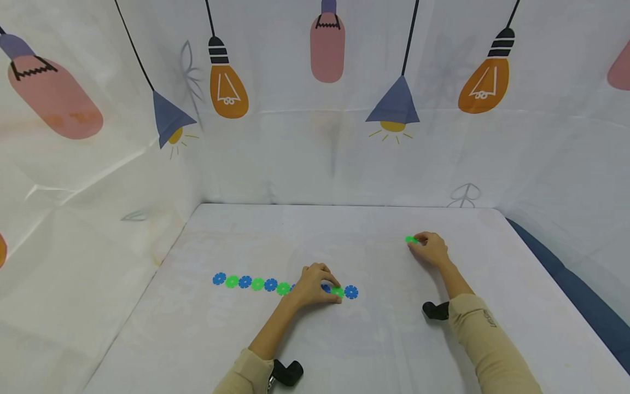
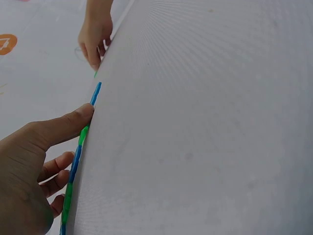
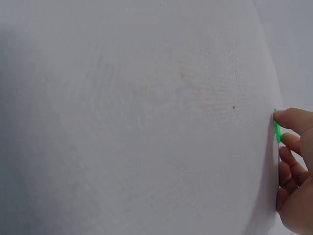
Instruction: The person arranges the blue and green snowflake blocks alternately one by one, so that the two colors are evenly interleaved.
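A row of blue and green notched plastic discs (image 1: pixel 257 284), joined edge to edge in alternating colours, lies across the white table. My left hand (image 1: pixel 314 285) reaches over the row and grips a green disc (image 1: pixel 338 292) near its right end between thumb and fingers, covering several discs. Beyond it, a blue disc (image 1: pixel 351 292) forms the right end. In the left wrist view the row shows edge-on beside the left thumb (image 2: pixel 84 112). At the table's far right, my right hand (image 1: pixel 431 248) pinches a single green disc (image 3: pixel 278 132) between thumb and index finger, apart from the row.
The white table (image 1: pixel 246 235) meets a pale cloth wall (image 1: pixel 275 153) printed with lamps and bulbs at its back and left. Dark blue fabric (image 1: pixel 566 279) runs along the right edge. Black wrist mounts (image 1: pixel 287 373) stick out from both sleeves.
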The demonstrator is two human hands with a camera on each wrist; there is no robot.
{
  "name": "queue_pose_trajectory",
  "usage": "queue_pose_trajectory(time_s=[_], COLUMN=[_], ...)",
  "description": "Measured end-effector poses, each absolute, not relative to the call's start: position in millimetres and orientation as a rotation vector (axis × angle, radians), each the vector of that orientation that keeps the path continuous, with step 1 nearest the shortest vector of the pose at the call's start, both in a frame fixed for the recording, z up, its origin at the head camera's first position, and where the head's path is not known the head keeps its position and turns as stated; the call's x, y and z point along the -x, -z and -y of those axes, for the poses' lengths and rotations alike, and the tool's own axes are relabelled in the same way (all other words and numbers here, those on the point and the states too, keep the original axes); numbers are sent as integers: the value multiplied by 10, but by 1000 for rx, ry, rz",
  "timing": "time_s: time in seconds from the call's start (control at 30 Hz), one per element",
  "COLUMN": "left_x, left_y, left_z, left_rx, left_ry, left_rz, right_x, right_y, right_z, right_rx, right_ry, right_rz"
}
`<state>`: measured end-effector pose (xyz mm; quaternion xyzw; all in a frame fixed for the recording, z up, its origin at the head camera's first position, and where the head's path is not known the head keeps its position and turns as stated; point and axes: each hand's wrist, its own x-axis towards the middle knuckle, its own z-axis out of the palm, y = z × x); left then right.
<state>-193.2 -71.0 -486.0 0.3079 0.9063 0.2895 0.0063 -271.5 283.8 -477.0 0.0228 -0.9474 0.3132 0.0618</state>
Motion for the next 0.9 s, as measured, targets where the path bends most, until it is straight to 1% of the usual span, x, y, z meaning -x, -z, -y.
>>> queue_pose_trajectory(time_s=[0.27, 0.9], left_x=[1923, 1920], left_y=[4852, 4838], left_z=[712, 705], left_rx=[-962, -966], left_ry=[-914, -927], left_rz=[-2834, -2833], right_x=[2698, 2724], right_y=[4787, 4796], right_z=[-2849, -2891], right_rx=[-105, -89], right_ry=[-995, -990], right_rz=[2833, 2878])
